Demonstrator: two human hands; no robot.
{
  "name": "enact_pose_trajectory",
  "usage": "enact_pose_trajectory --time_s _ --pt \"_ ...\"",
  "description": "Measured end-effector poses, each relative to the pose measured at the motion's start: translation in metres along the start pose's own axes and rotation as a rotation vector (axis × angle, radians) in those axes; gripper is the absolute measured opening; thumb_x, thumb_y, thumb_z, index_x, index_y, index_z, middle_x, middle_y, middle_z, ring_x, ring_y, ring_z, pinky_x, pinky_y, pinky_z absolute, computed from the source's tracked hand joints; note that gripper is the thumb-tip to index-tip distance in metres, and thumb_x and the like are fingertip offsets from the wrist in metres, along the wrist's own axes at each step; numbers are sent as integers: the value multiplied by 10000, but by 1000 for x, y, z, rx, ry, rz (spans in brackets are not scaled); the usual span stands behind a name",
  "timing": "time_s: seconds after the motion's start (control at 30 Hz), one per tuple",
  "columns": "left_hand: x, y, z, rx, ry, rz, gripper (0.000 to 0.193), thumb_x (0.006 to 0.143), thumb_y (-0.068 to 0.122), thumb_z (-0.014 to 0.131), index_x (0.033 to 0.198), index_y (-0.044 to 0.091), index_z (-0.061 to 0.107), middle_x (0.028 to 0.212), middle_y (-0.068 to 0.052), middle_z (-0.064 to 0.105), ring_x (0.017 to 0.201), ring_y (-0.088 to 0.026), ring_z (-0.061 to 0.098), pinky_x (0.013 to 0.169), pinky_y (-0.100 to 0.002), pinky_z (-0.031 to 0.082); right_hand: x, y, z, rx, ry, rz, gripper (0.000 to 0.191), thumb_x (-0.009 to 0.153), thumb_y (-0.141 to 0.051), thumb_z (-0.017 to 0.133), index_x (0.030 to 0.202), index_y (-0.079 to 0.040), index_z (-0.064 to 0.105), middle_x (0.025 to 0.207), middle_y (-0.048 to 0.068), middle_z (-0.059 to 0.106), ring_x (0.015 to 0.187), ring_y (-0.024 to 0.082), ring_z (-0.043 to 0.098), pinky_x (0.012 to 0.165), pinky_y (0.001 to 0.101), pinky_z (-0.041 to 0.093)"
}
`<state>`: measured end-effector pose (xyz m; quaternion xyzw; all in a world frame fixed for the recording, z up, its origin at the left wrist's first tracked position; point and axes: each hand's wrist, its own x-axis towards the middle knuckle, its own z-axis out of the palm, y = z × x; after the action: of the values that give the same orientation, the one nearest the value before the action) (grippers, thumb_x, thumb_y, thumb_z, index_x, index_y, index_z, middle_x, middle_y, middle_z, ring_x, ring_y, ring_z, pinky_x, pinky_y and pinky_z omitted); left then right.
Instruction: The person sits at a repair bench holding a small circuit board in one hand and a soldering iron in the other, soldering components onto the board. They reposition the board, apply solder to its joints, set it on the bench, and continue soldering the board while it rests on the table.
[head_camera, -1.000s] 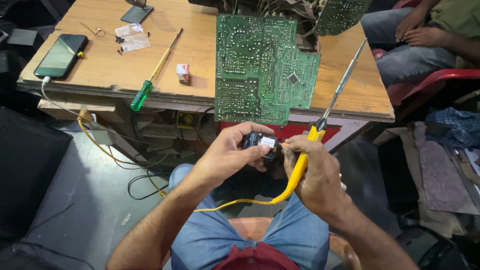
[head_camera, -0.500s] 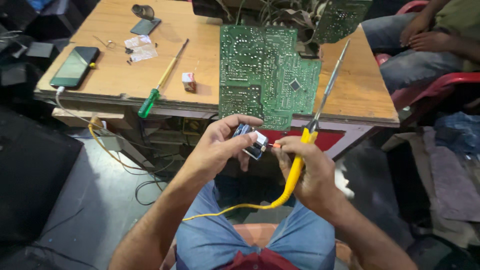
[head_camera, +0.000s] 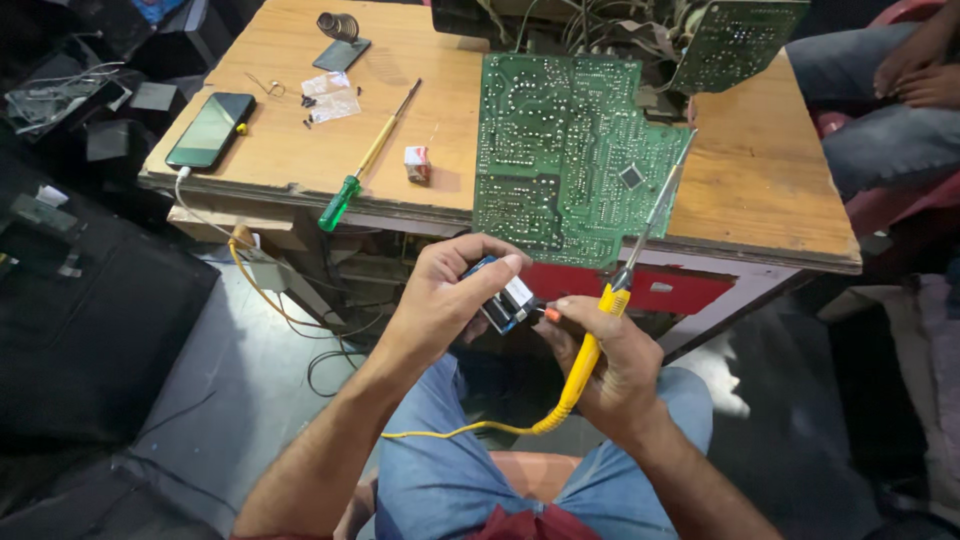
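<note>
Green circuit boards (head_camera: 570, 150), two; one yellow soldering iron (head_camera: 600, 330); two hands (head_camera: 440, 295).

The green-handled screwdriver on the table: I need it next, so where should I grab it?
Grip the green handle, coming from the table's near edge. The screwdriver lies flat with the handle jutting over that edge, its thin shaft pointing away.

Light is bright and even on the far wooden table (head_camera: 300, 150), coming from above, with soft shadows beside its small items. A mild sheen shows on the phone screen (head_camera: 210, 130). Below the table edge and at the left and right margins, the scene falls dim. Focus stays sharp centrally; corners stretch slightly from wide-angle distortion.
</note>
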<state>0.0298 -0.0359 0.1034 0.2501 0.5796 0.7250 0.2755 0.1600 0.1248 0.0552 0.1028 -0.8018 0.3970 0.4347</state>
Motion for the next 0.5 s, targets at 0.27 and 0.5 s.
enact_pose_trajectory --time_s 0.27,0.5 --pt "-1 3 7 3 21 -64 203 945 212 706 1012 25 743 666 24 656 439 -6 465 361 -195 289 -3 1 -6 -118 -11 -49 340 915 3 797 1190 -85 619 995 126 731 873 222 756 762 312 593" --pt "-2 2 10 144 6 56 175 959 199 721 996 29 740 693 57 638 522 12 512 424 -176 361 -7 1 -7 -94 -13 -72 331 908 9 777 1180 -66 605 1000 151 730 868 225 754 755 320 603"
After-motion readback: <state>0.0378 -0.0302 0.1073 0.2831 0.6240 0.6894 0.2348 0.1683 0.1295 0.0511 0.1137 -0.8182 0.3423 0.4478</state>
